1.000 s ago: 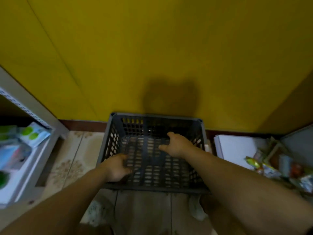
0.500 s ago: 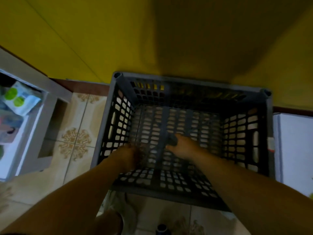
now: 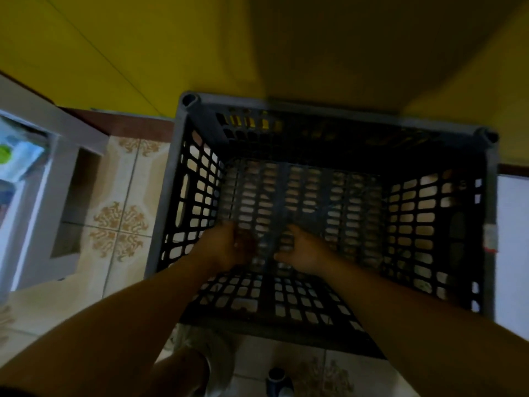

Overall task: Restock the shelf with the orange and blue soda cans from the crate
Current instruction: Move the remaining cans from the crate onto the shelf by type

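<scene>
The dark grey slatted crate [image 3: 292, 113] stands on the tiled floor against the yellow wall, and I look straight down into it. No cans show inside it. Both my hands reach down to its grated floor near the front wall. My left hand [image 3: 226, 247] is blurred and in shadow, with its fingers bent inward. My right hand [image 3: 303, 252] lies beside it with fingers bent down onto the grating and the thumb pointing left. Whether either hand holds anything is unclear. A dark blue can-like object [image 3: 276, 379] stands on the floor in front of the crate.
A white shelf unit [image 3: 40, 179] with packets on it stands at the left, with patterned floor tiles [image 3: 120, 224] between it and the crate. A white box [image 3: 512, 239] touches the crate's right side. My shoe [image 3: 206, 348] is just in front of the crate.
My head has come closer and more directly over the crate, which now fills the view. Both hands have drawn together near the front of its floor.
</scene>
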A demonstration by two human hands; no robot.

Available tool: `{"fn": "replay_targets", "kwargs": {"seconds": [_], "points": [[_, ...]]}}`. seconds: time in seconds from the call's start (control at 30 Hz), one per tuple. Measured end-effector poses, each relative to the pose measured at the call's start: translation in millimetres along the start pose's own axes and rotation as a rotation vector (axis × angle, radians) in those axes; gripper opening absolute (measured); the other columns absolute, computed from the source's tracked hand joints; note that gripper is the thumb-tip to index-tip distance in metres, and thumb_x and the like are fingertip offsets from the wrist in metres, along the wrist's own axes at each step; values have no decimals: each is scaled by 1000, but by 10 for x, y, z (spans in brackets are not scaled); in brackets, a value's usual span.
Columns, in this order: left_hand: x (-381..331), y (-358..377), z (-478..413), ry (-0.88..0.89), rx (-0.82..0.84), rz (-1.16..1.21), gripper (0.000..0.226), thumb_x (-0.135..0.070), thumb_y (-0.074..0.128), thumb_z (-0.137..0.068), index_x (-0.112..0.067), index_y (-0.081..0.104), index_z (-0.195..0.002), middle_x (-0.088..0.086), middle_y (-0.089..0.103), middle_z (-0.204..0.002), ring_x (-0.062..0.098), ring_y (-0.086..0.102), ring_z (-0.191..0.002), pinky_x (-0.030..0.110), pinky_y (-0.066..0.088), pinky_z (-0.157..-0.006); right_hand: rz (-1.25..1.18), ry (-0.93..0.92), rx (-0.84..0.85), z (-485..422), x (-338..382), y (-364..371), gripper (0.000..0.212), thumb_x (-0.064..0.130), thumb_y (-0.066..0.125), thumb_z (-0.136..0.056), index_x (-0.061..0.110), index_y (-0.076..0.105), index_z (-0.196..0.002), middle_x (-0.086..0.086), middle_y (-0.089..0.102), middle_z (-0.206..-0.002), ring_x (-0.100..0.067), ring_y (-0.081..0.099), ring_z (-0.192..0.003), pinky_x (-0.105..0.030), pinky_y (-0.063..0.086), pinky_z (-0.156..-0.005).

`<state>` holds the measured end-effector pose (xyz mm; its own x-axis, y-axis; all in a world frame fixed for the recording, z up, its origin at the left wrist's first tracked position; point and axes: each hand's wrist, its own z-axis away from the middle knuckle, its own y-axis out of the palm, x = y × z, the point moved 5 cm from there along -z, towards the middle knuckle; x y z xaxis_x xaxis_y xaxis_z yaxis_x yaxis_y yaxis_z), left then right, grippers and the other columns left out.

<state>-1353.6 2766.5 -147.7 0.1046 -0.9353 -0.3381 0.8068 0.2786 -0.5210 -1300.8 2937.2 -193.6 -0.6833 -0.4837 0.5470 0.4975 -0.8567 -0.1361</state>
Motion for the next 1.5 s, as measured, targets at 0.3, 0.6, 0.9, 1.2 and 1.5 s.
{"fn": "replay_targets", "kwargs": {"seconds": [0.3, 0.6, 0.9, 1.2, 1.5], "points": [[-961, -717, 635, 160, -58, 470, 52, -20, 72, -80, -20, 50, -126, 0, 52, -109, 17, 55, -97, 26, 50, -76, 21, -279, -311, 886, 651, -314, 79, 22, 86, -68, 25, 42, -134, 9, 50, -118, -15, 54, -112, -15, 42, -76], [-1800, -1174, 1854, 368, -56, 830, 50, -23, 69, -84, -26, 50, -131, 2, 58, -123, 19, 60, -107, 42, 52, -88, -308, -403, -520, 2417, 1029, -610, 58, 37, 81, -71, 31, 52, -121, 10, 55, -116, -8, 56, -105, -26, 47, -87], [-2772, -1283, 3260, 581, -95, 673, 42, -33, 68, -84, -20, 54, -121, 2, 64, -103, 17, 63, -92, 39, 56, -77, -308, -531, -738, 4078, 1233, -769, 76, 33, 86, -63, 35, 40, -124, 4, 57, -122, -12, 58, -107, -35, 50, -94], [-3666, -1038, 4609, 988, -4, 526, 38, -22, 60, -91, -25, 51, -128, -2, 61, -111, 8, 59, -93, 31, 52, -71, -411, -680, -1048, 5818, 975, -899, 67, 12, 81, -72, 31, 43, -124, 7, 61, -106, -13, 63, -96, -16, 51, -64], [-4531, 58, 5366, 1122, 363, 520, 47, -35, 62, -81, -38, 48, -126, 0, 61, -120, 21, 52, -121, 43, 42, -102, -452, -592, -1505, 7431, 94, -977, 59, 24, 82, -70, 31, 49, -119, 10, 64, -105, -9, 63, -98, -29, 55, -79]]}}
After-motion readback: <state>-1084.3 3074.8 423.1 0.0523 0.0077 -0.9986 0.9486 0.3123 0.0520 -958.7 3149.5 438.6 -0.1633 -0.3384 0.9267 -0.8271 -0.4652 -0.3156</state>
